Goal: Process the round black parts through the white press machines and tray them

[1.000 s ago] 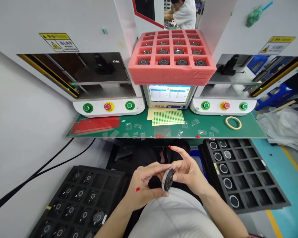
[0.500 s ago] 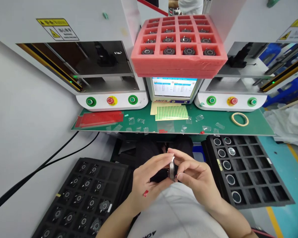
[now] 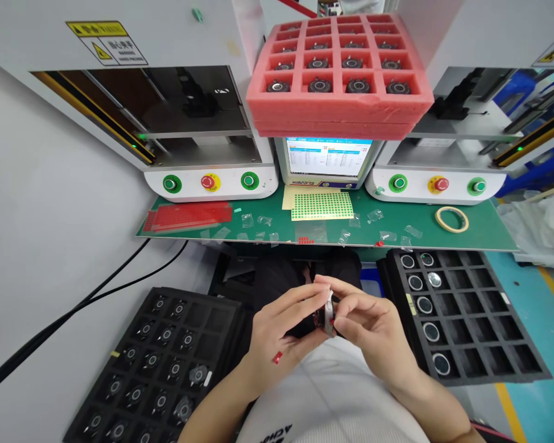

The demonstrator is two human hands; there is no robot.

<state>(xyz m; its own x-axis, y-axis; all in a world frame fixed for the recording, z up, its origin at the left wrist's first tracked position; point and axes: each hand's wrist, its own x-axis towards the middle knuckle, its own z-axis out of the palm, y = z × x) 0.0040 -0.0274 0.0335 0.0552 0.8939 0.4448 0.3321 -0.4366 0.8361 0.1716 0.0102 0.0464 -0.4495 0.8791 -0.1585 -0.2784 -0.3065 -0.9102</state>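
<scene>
In front of my stomach, my left hand (image 3: pixel 274 329) grips a silver-rimmed watch case (image 3: pixel 329 314) on edge, fingers over its top and thumb beneath. My right hand (image 3: pixel 373 323) is closed in a pinch at the case's near side. A tiny red sticker (image 3: pixel 332 322) shows at its fingertips, against the case edge. Another red sticker piece (image 3: pixel 277 357) clings to the back of my left hand near the thumb. The case's face is mostly hidden by the fingers.
Black trays with round watch parts lie left (image 3: pixel 154 363) and right (image 3: pixel 475 314). Red sticker sheets (image 3: pixel 189 216), a green-dot sheet (image 3: pixel 322 206) and a tape roll (image 3: pixel 451 219) are on the green bench. Pink foam trays (image 3: pixel 339 111) sit between two press machines.
The watch case has turned slightly, showing more of its side. The red sticker at my right fingertips now sits against the case edge. The view has shifted slightly.
</scene>
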